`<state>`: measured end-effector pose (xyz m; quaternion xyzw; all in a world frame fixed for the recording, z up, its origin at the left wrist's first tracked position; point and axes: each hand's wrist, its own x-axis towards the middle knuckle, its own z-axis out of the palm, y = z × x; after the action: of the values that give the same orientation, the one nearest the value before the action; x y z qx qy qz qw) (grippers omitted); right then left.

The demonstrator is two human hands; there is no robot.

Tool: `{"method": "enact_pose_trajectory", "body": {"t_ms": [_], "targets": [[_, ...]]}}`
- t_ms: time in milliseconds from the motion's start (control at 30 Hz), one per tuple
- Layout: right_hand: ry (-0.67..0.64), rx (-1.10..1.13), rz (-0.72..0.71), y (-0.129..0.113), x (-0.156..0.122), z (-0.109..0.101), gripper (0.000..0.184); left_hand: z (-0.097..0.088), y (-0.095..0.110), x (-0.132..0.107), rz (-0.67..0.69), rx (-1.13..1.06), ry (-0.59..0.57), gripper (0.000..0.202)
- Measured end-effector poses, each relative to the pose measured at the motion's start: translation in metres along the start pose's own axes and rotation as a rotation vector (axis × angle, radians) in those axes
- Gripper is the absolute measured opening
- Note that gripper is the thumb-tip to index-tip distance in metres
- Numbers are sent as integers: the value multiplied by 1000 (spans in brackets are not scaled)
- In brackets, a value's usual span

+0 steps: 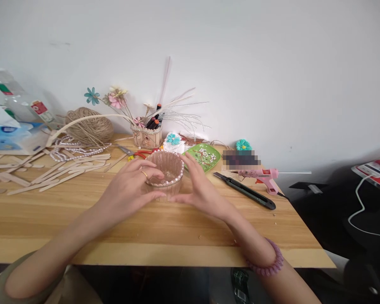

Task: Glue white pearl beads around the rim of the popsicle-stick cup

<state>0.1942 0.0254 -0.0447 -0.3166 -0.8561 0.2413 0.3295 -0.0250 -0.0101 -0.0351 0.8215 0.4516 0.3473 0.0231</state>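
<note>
A round, ribbed cup (167, 190) with pinkish-brown walls and a string of pearl beads along its rim stands upright on the table. My left hand (128, 185) wraps its left side, fingers at the rim and thumb reaching across the front; a gold ring is on one finger. From the right, my right hand (199, 188) curves about the same cup, fingertips by the rim and thumb low at the front. Its far side and base are partly hidden. Just behind lies a green tray (215, 153) of small white pieces.
To the right lie a black utility knife (245, 190) and a pink glue gun (267, 177). Wooden craft sticks (66, 173), pearl strings (63, 154), a twine ball (90, 126) and tissues (12, 137) fill the left. A stick-covered pot (147, 137) holds flowers and markers at the back.
</note>
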Motion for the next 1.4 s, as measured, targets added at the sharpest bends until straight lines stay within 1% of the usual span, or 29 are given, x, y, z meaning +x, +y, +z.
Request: {"method": "enact_pose_trajectory", "body": {"t_ms": [33, 100, 133, 167, 200, 333, 433, 567, 700, 900, 1000, 1233, 1333, 1400], "targets": [[32, -28, -9, -2, 0, -6, 71, 3, -1, -1, 7, 14, 5, 22], [113, -88, -34, -7, 3, -15, 30, 9, -3, -1, 2, 15, 5, 19], [142, -112, -51, -10, 5, -18, 18, 12, -4, -2, -11, 3, 2, 18], [150, -127, -69, -12, 8, -19, 13, 15, -5, -2, -25, -15, 4, 16], [132, -135, -86, -13, 12, -18, 11, 18, -6, -2, -35, -35, 13, 14], [-19, -97, -126, -16, 24, -11, 9, 24, -8, -4, -35, -122, 50, 5], [-56, -59, -117, -18, 28, -9, 8, 26, -8, -4, -62, -160, 59, 6], [-70, -51, -94, -22, 27, -10, 7, 26, -6, -3, -104, -163, 62, 7], [-59, -41, -48, -23, 28, -8, 5, 25, -5, -3, -100, -152, 53, 8], [-43, 109, 77, -23, 30, -6, 9, 25, -6, -3, -106, -152, 56, 7], [-46, 137, 112, -24, 31, -7, 8, 24, -6, -3, -116, -162, 44, 8], [-70, 124, 100, -24, 30, -6, 5, 24, -5, -3, -133, -158, 32, 4], [-95, 131, 94, -25, 30, -10, 3, 25, -6, -3, -141, -165, 49, 6], [-102, 163, 105, -27, 30, -13, 6, 25, -6, -3, -150, -172, 59, 7]]}}
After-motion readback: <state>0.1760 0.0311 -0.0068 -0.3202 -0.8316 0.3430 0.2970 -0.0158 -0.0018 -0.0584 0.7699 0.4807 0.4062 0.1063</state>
